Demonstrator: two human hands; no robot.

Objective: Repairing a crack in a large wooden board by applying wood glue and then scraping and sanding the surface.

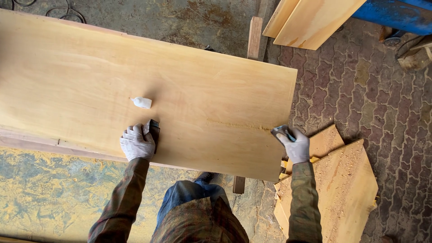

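A large pale plywood sheet lies flat in front of me. My left hand, in a whitish glove, presses a small dark block onto the sheet near its front edge. My right hand, also gloved, grips a small dark tool at the sheet's right edge. A faint line of sawdust runs along the sheet toward that tool. A small white bottle lies on its side on the sheet, just beyond my left hand.
Plywood offcuts dusted with sawdust lie on the brick paving at the right. More boards lean at the top right beside a blue object. A wooden batten sticks out behind the sheet. Sawdust covers the floor at lower left.
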